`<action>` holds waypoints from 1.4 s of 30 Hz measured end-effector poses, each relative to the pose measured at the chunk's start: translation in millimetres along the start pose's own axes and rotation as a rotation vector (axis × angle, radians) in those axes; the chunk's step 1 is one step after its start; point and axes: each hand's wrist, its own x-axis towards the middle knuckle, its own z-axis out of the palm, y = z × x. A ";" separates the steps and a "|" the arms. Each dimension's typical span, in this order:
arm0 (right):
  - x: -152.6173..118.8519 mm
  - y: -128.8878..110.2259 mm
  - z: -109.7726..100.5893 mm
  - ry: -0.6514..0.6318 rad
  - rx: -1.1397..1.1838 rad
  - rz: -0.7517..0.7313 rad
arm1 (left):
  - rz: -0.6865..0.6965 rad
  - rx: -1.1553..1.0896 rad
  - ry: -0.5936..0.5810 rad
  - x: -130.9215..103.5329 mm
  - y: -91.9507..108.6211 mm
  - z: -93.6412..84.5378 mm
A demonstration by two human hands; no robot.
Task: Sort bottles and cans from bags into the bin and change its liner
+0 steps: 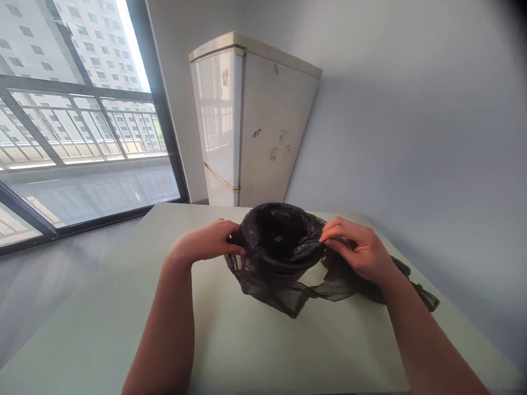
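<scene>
A round bin (290, 272) stands upright near the far edge of the pale table, lined with a thin black plastic bag (267, 269). The bag is folded over the rim, and its loose part hangs down outside and spreads on the tabletop to the right. My left hand (212, 240) pinches the bag at the left side of the rim. On the right side, my right hand (356, 247) has thumb and fingers closed on the bag's edge. The bin's wall is mostly hidden by the bag.
The pale green table (123, 307) extends under both forearms. More black plastic (426, 296) lies at its right side. A white refrigerator (275, 120) stands behind the table, a wall to the right and a large window (82, 115) at the left.
</scene>
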 end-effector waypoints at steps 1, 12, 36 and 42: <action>-6.8 4.2 1.7 0.044 0.019 -0.013 | -0.006 0.013 0.001 0.5 0.2 0.6; -62.9 41.1 41.4 0.071 0.085 -0.028 | -0.095 0.060 -0.028 5.6 -2.9 5.6; -36.6 -58.3 95.3 0.149 -0.457 -0.178 | -0.142 0.149 -0.117 13.3 4.8 15.4; -25.0 -42.0 90.6 0.172 -0.507 -0.190 | -0.180 0.174 -0.080 13.3 2.6 16.4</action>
